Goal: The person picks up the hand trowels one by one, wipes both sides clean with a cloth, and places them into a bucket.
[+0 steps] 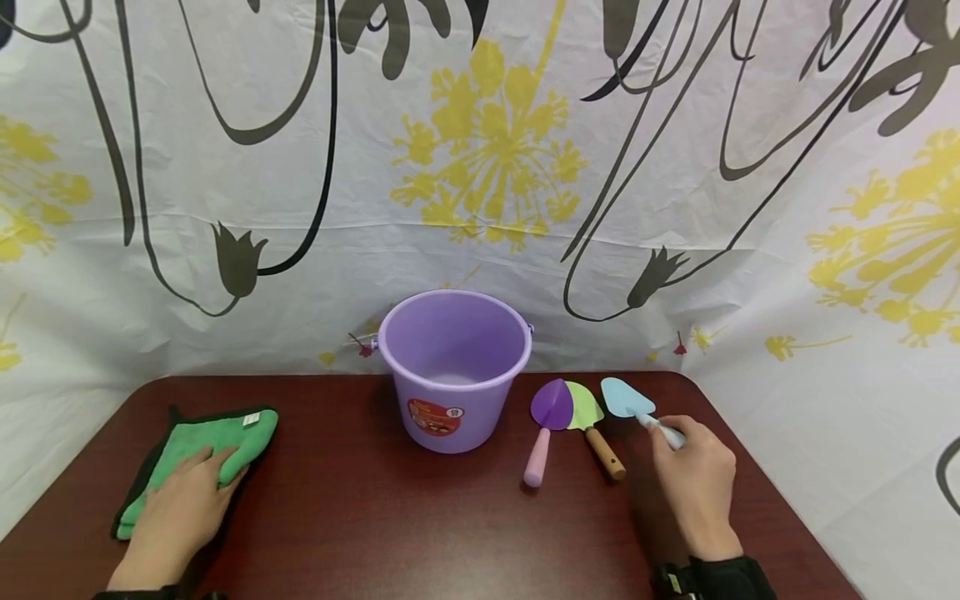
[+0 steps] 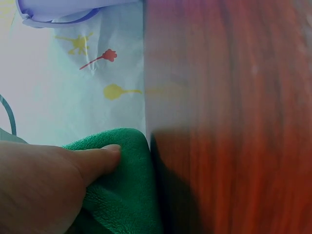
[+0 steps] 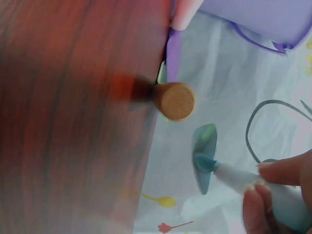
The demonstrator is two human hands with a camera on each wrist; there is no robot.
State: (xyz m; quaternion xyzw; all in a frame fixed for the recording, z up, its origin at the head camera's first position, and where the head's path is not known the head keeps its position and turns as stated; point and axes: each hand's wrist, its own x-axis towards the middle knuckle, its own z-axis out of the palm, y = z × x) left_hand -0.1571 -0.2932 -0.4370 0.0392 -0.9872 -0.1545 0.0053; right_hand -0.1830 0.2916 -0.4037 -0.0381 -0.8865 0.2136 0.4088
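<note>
The right hand is gripping the blue trowel by its pale handle, to the right of the purple bucket that is standing at the back of the counter. In the right wrist view, the fingers are curling round the handle with the thumb pressing from below, and the blade is pointing away from the hand. Whether the blade is resting on the counter or is just clear of it, I cannot tell. Between this trowel and the bucket, two more are lying: a green trowel with a wooden handle and a purple trowel with a pink handle, their blades overlapping.

Well to the left of the bucket, the left hand is lying flat on a folded green cloth, its fingers relaxed and pressing down, the thumb resting along the cloth's edge.

The grip looks to be sitting far back on the handle, so the blade could swing; a hold nearer the blade's neck would probably be steadier. Lifting straight up before moving toward the bucket should be keeping the blade clear of the green trowel just beside it. The bucket seems light, so any knock on its rim could be tipping it.
</note>
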